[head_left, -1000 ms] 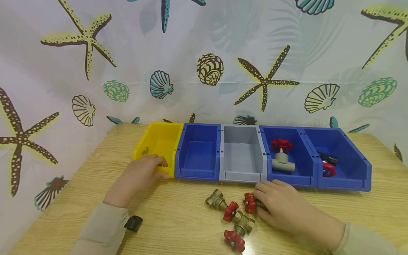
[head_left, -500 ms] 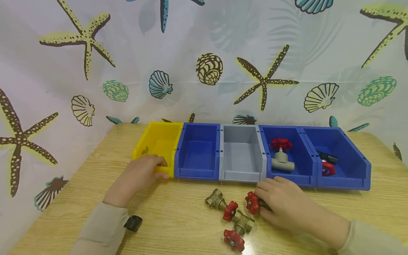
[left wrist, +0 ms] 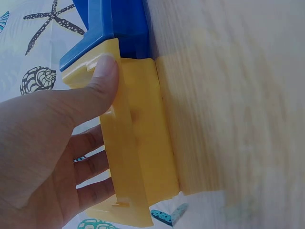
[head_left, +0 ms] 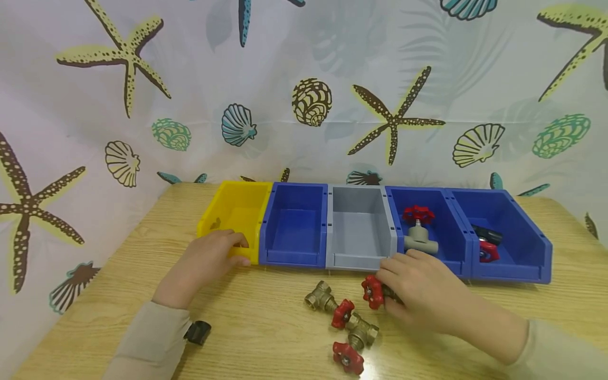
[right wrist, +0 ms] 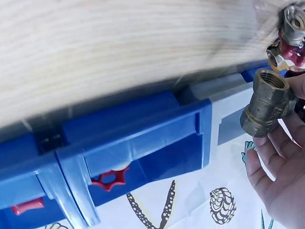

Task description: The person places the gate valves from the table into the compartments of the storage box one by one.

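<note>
My left hand (head_left: 209,258) grips the front lip of the yellow bin (left wrist: 143,129). Its thumb lies on the lip's front and its fingers reach over to the inside. My right hand (head_left: 423,293) holds a brass valve with a red handwheel (head_left: 372,292), in front of the grey bin (head_left: 358,262). In the right wrist view the valve's threaded brass body (right wrist: 264,105) shows beside the fingers, raised off the tabletop. To its left, two more brass valves lie on the table: one (head_left: 320,296) nearer the bins, another (head_left: 362,332) closer to me.
Bins stand in a row along the back. The left blue bin (head_left: 295,258) and the grey one show bare floors. A beige valve (head_left: 419,237) sits in another blue bin (head_left: 432,268); the rightmost bin (head_left: 513,272) holds a black-and-red valve (head_left: 488,243). A patterned curtain (head_left: 275,63) hangs behind.
My right hand has risen slightly off the table and shifted a little toward the bins, carrying the brass valve. My left hand keeps its place on the yellow bin.
</note>
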